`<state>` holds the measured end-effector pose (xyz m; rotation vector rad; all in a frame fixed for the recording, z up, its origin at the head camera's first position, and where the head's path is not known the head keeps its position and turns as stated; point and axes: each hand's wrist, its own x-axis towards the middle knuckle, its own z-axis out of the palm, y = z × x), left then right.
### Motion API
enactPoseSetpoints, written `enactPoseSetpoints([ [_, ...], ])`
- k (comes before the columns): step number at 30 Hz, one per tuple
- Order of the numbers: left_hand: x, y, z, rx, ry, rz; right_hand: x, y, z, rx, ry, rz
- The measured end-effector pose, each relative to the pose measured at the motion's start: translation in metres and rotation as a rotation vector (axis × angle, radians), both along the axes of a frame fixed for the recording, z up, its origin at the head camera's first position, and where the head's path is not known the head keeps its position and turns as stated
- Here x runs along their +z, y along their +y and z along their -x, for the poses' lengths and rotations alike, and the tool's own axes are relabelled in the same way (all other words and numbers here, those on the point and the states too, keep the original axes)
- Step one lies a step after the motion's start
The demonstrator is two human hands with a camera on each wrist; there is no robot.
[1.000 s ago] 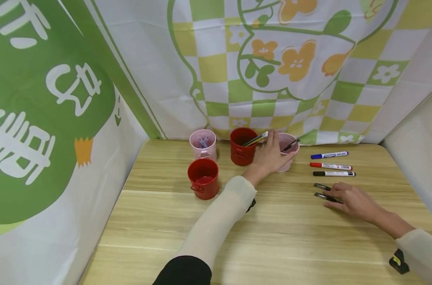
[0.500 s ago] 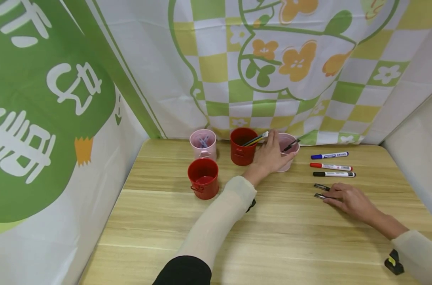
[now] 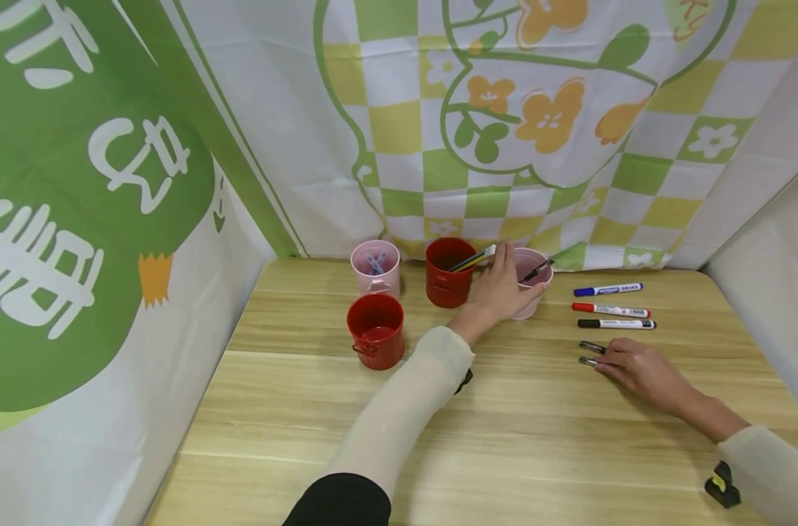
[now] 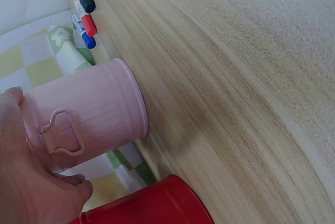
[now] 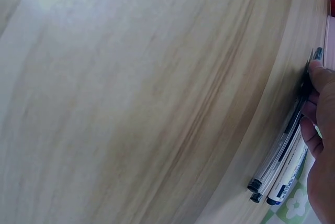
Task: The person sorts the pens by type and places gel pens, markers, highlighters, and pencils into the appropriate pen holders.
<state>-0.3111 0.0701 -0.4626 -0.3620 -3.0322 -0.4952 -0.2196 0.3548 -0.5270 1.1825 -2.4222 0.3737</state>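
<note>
My left hand [image 3: 498,292] holds the right-hand pink pail [image 3: 525,305] by its rim. In the left wrist view the thumb lies at the pail's mouth, near its wire handle [image 4: 63,132], with the other fingers round the side. A dark pen [image 3: 537,270] leans inside that pail. Over on the right, my right hand [image 3: 649,372] pinches the nearer of two black pens [image 3: 587,361] close to its cap end. The farther black pen [image 3: 593,346] lies just behind the fingers. In the right wrist view the clear pen barrels [image 5: 275,156] run alongside each other below the fingers.
Behind the pens lie a blue marker [image 3: 608,289], a red marker [image 3: 612,310] and a black marker [image 3: 617,324]. A red pail [image 3: 448,288] with pencils stands left of my left hand. Farther left are another pink pail [image 3: 386,281] and a red pail [image 3: 379,351] before it.
My right hand has shifted slightly left along the nearer black pen, and its thumb and fingers have come together on it. The left hand stays at the pink pail.
</note>
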Motion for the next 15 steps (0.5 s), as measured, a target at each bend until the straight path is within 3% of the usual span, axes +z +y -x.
enactPoseSetpoints([
  [10, -0.002, -0.0009, -0.0005, -0.011, -0.004, -0.02, -0.0047, -0.0027, -0.0003, -0.046, 0.031, -0.033],
  [15, -0.0032, -0.0005, 0.0013, -0.013, -0.009, -0.022, -0.0029, -0.0049, -0.0022, -0.084, 0.0, -0.017],
])
